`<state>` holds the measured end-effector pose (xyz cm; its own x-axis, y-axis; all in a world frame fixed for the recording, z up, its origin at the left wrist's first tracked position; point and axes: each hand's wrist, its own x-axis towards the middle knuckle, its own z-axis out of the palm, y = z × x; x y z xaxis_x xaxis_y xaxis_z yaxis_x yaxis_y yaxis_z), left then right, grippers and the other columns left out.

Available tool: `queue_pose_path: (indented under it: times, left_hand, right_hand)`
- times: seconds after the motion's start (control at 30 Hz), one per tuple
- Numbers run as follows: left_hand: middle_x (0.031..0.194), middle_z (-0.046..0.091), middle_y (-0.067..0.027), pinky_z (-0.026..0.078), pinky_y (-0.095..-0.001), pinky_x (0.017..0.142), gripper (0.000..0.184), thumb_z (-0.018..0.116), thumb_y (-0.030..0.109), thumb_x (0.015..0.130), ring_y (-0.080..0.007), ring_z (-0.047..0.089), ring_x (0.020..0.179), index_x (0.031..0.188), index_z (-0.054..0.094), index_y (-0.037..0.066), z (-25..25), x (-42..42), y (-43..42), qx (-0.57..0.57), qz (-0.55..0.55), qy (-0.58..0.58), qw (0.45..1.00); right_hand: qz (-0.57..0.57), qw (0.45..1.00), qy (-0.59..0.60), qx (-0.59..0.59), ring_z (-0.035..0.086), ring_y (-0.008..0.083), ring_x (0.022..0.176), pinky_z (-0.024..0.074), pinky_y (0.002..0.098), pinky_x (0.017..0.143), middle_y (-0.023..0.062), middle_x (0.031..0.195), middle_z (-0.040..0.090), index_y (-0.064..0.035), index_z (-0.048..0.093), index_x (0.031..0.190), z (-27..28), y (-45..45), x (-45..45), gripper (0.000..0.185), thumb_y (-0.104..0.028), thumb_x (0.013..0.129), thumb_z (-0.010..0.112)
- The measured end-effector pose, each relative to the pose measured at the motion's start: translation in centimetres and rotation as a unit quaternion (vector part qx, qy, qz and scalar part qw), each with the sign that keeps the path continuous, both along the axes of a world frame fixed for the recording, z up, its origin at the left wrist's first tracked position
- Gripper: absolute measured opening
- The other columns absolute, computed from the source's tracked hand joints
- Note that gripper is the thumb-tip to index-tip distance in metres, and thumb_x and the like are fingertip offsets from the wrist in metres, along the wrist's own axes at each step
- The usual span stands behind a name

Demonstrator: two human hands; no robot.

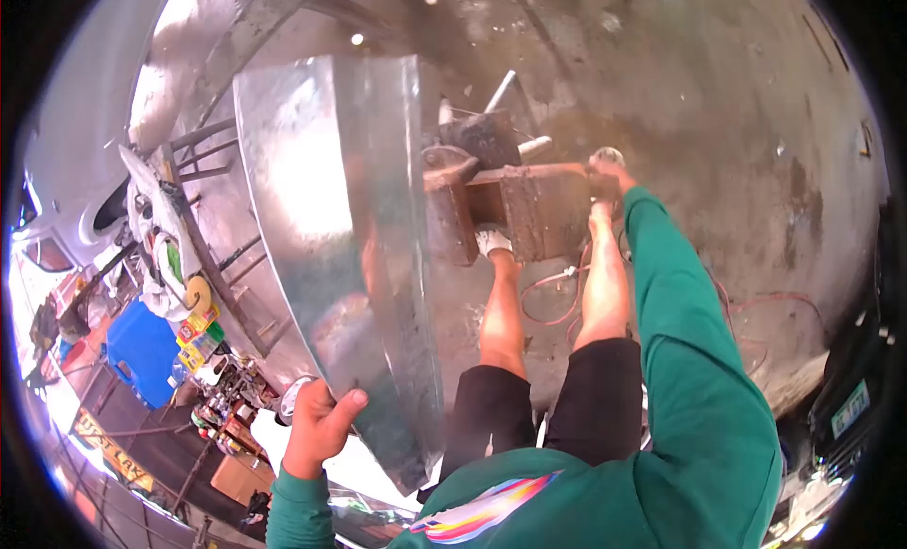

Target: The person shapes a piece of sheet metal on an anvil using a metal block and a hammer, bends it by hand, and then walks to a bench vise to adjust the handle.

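A long bent panel of shiny sheet metal point(378, 218) stands tilted on my left, with lengthwise folds in it. My left hand point(323, 426) is closed on its lower left edge, thumb raised against the sheet. Beyond my knees, a rusty steel beam point(548, 214) lies across the floor close to my feet, partly hidden by the panel. My right arm reaches forward to the beam's right end. There my right hand point(612, 168) looks closed, but what it holds is too small and blurred to name.
Behind the beam is a rusty block point(477, 138) with pale rods. A reddish hose point(557, 308) curls on the concrete floor point(699, 105) by my feet. At left stand a metal rack point(213, 256), a blue plastic container point(142, 351) and cluttered goods. A vehicle point(76, 124) is at upper left.
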<state>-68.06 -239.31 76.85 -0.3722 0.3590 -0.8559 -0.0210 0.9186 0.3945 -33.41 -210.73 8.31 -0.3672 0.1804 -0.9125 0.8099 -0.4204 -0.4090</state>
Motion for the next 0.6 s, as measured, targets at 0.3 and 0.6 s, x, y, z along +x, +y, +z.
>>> queue_pose_path:
  times: [0.3, 0.6]
  left_hand:
    - [0.094, 0.069, 0.0046, 0.048, -0.0259, 0.075, 0.03, 0.071, 0.026, 0.108, -0.0061, 0.057, 0.087, 0.114, 0.073, -0.003, -6.0, -0.7, 5.6, 0.099, -0.01, 0.01, 0.995]
    - [0.106, 0.073, -0.0001, 0.05, -0.029, 0.089, 0.035, 0.068, 0.027, 0.111, -0.0085, 0.06, 0.098, 0.127, 0.074, -0.004, -14.4, 0.5, 12.0, 0.204, 0.067, 0.072, 0.974]
  right_hand:
    - [-0.098, 0.98, 0.022, -0.173, 0.068, 0.0184, 0.097, 0.0548, 0.0377, 0.085, 0.0035, 0.108, 0.07, -0.0053, 0.068, 0.13, 36.4, -10.7, 7.8, 0.046, -0.045, 0.11, 0.061]
    - [-0.003, 0.966, 0.243, 0.093, 0.066, 0.0132, 0.086, 0.0538, 0.0339, 0.076, 0.0057, 0.1, 0.069, -0.006, 0.065, 0.129, 51.9, 0.1, -0.6, 0.042, -0.014, 0.093, 0.083]
